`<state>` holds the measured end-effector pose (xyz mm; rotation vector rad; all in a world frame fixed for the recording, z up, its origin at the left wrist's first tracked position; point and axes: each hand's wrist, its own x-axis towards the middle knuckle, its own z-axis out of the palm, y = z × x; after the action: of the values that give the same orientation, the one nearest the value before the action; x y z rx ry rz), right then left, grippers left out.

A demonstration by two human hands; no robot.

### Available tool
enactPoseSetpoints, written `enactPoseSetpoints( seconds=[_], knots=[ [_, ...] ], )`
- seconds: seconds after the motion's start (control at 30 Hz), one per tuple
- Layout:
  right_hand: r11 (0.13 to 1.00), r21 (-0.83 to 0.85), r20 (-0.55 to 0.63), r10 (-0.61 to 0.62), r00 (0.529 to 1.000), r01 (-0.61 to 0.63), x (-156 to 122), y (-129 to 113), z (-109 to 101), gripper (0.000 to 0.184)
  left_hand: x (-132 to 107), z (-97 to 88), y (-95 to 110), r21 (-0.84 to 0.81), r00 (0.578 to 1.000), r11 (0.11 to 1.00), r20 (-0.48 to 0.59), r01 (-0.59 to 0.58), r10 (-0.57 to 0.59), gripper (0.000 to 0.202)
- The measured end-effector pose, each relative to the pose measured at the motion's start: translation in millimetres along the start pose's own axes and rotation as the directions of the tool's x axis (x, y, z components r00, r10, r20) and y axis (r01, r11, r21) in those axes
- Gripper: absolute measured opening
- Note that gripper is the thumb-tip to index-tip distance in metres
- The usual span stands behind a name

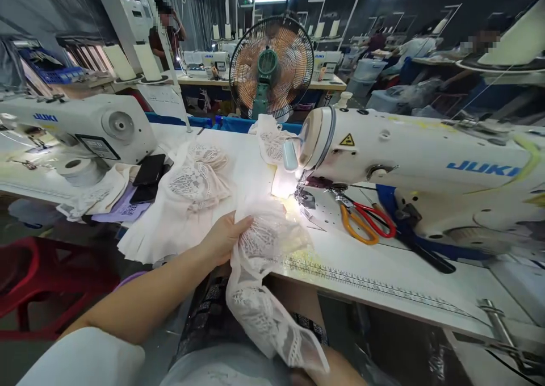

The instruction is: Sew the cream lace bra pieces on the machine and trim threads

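My left hand pinches a pale lace bra piece at the table's front edge, thumb on top. One lace cup lies on the table below the needle area of the sewing machine. The other cup hangs over the edge into my lap, its end reaching down to the right. At the bottom edge, part of my right hand shows beside that hanging end; its fingers are hidden. More pale lace bra pieces are heaped left of my left hand. Another lace piece lies behind the machine's needle.
Scissors with orange and red handles lie under the machine arm. A second sewing machine, a thread cone and a black phone are at left. A fan stands behind the table, a red stool at lower left. Several people work beyond.
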<state>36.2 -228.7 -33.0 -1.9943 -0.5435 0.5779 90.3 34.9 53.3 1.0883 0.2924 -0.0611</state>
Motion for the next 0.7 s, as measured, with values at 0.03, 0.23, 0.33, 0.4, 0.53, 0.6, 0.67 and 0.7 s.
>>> enactPoseSetpoints(
  seconds=[0.03,0.23,0.33,0.4,0.53,0.6,0.67,0.7],
  knots=[
    [1.000,-0.008,0.009,-0.008,1.000,0.008,1.3,-4.0,-14.8,0.020,-1.0,2.0,-0.5,0.052,1.000,0.998,0.012,-0.028,0.028,0.046],
    [0.999,0.034,-0.358,0.047,0.933,-0.037,40.1,-39.4,-72.7,0.039,-18.7,6.2,-11.2,0.376,0.984,0.926,0.174,-0.034,-0.035,0.049],
    [0.981,0.195,-0.138,0.005,0.990,0.023,70.0,-52.4,-62.2,0.038,-18.8,8.7,-14.7,0.459,0.961,0.884,0.275,-0.094,-0.041,0.051],
    [0.963,0.269,-0.043,0.000,0.999,0.011,82.1,-52.9,-53.5,0.039,-15.5,9.2,-15.3,0.512,0.944,0.843,0.328,-0.163,-0.016,0.050],
    [0.943,0.326,0.072,0.050,0.996,-0.071,88.9,-43.1,-50.6,0.039,-4.8,6.8,-13.8,0.671,0.917,0.686,0.399,-0.283,-0.011,0.045],
    [0.949,0.306,0.079,0.054,0.995,-0.076,89.0,-39.7,-52.1,0.038,2.2,6.3,-13.2,0.731,0.882,0.590,0.467,-0.342,-0.068,0.046],
    [0.969,0.242,0.064,0.037,0.997,-0.051,88.9,-39.5,-52.2,0.037,9.9,7.6,-13.4,0.731,0.826,0.529,0.555,-0.431,-0.095,0.045],
    [0.980,0.196,0.056,0.027,0.998,-0.038,88.9,-40.3,-51.8,0.037,13.9,9.1,-14.0,0.715,0.796,0.509,0.598,-0.479,-0.092,0.044]
  ],
)
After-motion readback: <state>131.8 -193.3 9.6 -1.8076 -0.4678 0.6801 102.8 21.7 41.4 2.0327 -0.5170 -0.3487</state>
